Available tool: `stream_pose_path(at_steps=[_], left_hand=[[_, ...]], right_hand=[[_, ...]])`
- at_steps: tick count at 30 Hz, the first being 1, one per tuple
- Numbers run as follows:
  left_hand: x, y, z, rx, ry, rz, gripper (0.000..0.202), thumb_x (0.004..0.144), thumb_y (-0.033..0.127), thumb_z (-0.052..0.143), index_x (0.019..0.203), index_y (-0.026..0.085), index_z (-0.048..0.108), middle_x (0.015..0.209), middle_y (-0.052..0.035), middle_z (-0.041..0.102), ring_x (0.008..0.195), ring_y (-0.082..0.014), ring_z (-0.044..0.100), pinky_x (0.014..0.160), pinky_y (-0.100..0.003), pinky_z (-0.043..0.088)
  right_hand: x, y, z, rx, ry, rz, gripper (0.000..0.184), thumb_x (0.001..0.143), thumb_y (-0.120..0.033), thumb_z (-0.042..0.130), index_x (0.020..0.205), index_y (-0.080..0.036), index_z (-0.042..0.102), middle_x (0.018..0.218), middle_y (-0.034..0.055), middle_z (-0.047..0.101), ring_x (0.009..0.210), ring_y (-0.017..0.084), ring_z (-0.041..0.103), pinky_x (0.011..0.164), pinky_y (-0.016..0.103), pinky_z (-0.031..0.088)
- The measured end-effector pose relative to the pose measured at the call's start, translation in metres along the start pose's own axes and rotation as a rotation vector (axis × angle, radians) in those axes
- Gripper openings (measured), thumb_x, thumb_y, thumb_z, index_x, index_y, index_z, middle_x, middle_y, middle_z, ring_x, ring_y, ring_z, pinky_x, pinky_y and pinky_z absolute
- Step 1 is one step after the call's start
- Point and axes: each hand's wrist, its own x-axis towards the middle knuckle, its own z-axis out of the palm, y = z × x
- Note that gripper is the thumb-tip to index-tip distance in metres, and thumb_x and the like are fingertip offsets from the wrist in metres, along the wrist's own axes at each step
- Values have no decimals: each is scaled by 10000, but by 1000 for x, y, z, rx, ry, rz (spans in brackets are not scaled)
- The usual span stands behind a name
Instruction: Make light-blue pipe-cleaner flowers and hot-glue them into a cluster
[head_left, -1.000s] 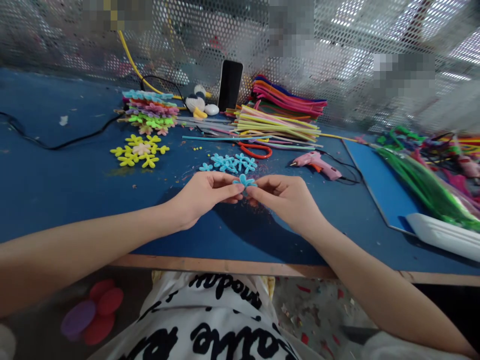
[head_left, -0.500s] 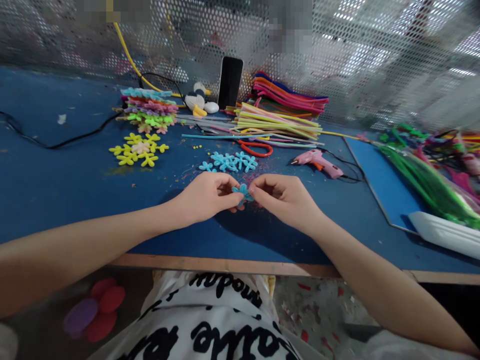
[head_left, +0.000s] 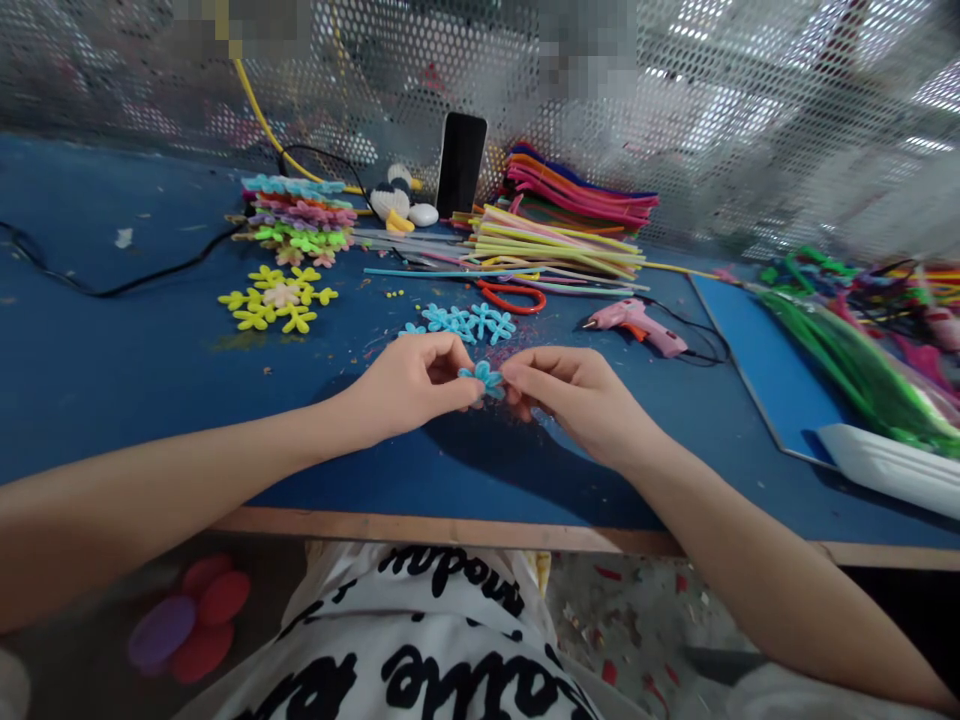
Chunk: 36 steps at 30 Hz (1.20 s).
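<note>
Both my hands meet over the blue table [head_left: 112, 370] on a small light-blue pipe-cleaner flower [head_left: 484, 377]. My left hand [head_left: 409, 385] pinches its left side with thumb and fingers. My right hand [head_left: 577, 395] pinches its right side, fingers curled. Just behind the hands lies a cluster of several finished light-blue flowers [head_left: 465, 322].
Yellow flowers [head_left: 277, 298] and a stack of mixed-colour flowers [head_left: 300, 220] lie at the left. Bundles of pipe cleaners [head_left: 555, 235], red scissors [head_left: 514, 296], a pink glue gun [head_left: 636, 325], a black phone [head_left: 460, 165], cables, and green stems [head_left: 855, 370] on a lighter blue board at the right.
Both hands stayed together on the blue flower, turning it slightly and shifting a little up and right. Nothing else on the table moved.
</note>
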Motion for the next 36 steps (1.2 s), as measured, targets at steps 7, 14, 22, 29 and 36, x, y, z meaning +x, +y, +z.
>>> stream_pose_path(at_steps=[7,14,22,29,36], left_hand=[[-2,1,5,-244,3,-52,194,741,251,730,758,190,547,658,26,682,654,-132,663,675,-267,517],[-1,3,3,-208,-8,-81,195,732,226,765,734,177,576,636,18,686,624,-118,642,636,-242,500],[0,-3,6,-426,57,-149,268,680,289,844,741,163,615,732,35,645,725,-120,652,773,-281,552],[-1,1,4,-123,-29,-163,186,725,281,821,819,152,725,713,1,707,672,-126,628,679,-251,482],[-2,5,5,-127,-23,-165,178,721,279,824,798,158,719,675,14,686,650,-128,615,680,-257,485]], right_hand=[[-1,-5,3,-113,40,-60,249,803,-396,776,774,-157,713,666,6,640,571,106,544,542,242,425],[-3,-4,5,-162,74,-23,297,790,-429,784,742,-145,712,618,0,613,531,94,509,499,233,385],[-2,-3,4,-131,128,-10,320,775,-464,791,810,-148,746,681,31,682,561,118,578,538,246,473],[-3,-8,5,-260,144,-85,245,831,-397,737,822,-153,743,665,23,679,553,113,577,534,238,467],[-3,-6,6,-224,139,-79,258,836,-410,735,840,-153,753,701,31,700,571,117,592,547,243,471]])
